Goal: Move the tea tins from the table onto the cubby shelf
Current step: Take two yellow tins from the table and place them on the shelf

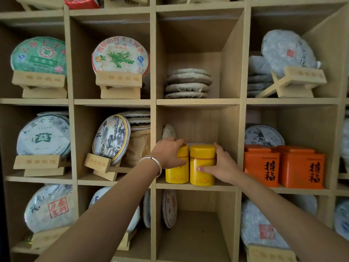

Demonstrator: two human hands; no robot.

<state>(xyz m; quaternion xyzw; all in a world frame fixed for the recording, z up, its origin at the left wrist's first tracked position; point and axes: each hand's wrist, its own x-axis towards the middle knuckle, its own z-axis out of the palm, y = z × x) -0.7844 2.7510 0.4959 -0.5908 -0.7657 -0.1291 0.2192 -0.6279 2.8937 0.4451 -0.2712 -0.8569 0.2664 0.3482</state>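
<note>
Two yellow tea tins stand upright side by side, touching, at the front edge of a cubby in the middle of the frame, just right of centre: left yellow tin, right yellow tin. Left hand curled over the lid and left side of the left yellow tin, fingers wrapped on top; a silver bangle on that wrist. Right hand grips the right yellow tin from its right side, fingers over the lid edge, thumb laid across the front face. Behind the tins, at the cubby's left wall, a wrapped tea cake stands on edge. The cubby shelf is pale wood, a grid of square compartments filling the frame. Cubby to the right, same row: two orange tins with dark characters, a tea cake behind them. Cubby directly above: a stack of flat wrapped cakes at the back. Left half of the frame: round tea cakes propped on small wooden stands, one with a bamboo ink painting left of centre, one with a green plant print above it. Cubby below the tins: one cake on edge at the left wall.
</note>
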